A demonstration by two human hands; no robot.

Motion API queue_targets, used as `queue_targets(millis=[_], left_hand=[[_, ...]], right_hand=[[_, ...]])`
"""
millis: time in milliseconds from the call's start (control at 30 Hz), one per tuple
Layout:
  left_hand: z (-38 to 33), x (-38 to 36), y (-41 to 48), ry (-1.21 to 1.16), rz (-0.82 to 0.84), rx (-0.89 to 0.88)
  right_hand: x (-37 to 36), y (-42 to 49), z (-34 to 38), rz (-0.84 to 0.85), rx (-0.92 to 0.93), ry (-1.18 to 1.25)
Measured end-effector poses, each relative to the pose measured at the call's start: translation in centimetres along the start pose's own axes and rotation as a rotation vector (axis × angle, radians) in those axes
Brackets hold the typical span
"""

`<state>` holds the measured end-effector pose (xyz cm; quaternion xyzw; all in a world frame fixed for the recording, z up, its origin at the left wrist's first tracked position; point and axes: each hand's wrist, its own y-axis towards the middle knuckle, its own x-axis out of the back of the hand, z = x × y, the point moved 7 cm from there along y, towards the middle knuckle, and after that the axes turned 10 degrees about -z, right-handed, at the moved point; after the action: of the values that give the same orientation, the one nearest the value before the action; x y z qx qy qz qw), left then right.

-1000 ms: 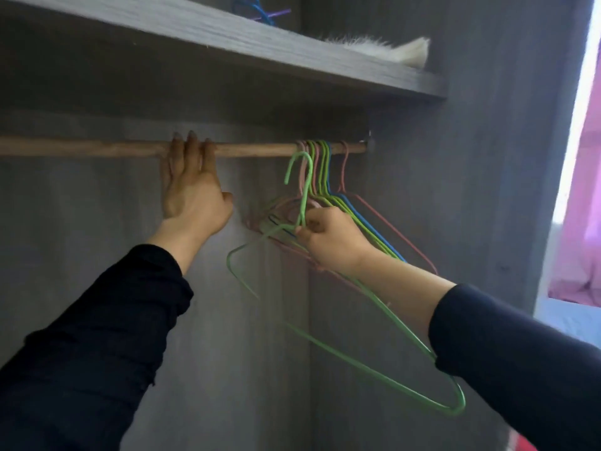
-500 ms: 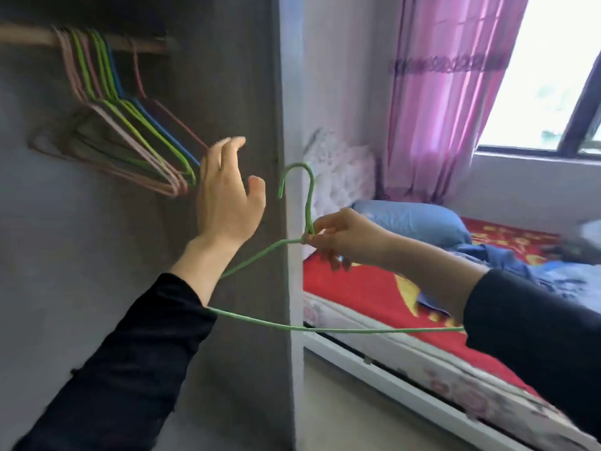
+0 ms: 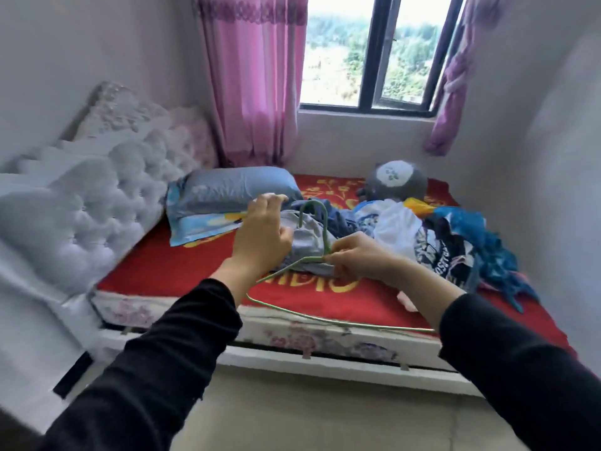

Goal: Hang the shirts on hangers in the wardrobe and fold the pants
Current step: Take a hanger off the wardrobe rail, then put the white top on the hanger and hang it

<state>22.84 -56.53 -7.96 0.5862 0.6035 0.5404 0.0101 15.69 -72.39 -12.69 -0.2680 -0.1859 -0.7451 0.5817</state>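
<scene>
Looks like the opening of the shirt-hanging step: green hanger (image 3: 326, 232) bare, nothing threaded on yet, no folded pants in sight. Calls next for picking one shirt out of the tangle, finding the neck opening and feeding a hanger shoulder through. Probably needs the free hand to lift and spread cloth first.

From the left: tufted headboard (image 3: 97, 196), then blue pillow (image 3: 237, 190) on the red-sheeted bed (image 3: 156, 271). Next, left hand (image 3: 260, 236) out over the grey-blue garment (image 3: 309, 244), relaxed, fingers loosely curved, gripping nothing, thumb close to the cloth; cannot tell whether touching. Just right of it, hanger hook upright above that garment, triangle tipped back toward the body, past the bed edge. Then right hand (image 3: 361, 258) clamped on the hanger at the neck, fingers curled round the wire, pinching. Further right, pile of clothes (image 3: 435, 242) heaped on the sheet, white, dark and bright blue, with a grey plush toy (image 3: 398, 182) behind it by the window wall. No wardrobe in view.
</scene>
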Motion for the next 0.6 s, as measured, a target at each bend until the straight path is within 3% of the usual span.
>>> queue_targets(millis=[367,600], left_hand=[[-4.3,-30.9,9.6,-0.127,0.367,-0.07],[-7.3,-45.7,13.6,-0.188,0.542,-0.062]], right_hand=[[12.7,14.5,-19.5,-0.233,-0.354,-0.042],[21.0,20.4,-29.2,-0.444,-0.489,-0.074]])
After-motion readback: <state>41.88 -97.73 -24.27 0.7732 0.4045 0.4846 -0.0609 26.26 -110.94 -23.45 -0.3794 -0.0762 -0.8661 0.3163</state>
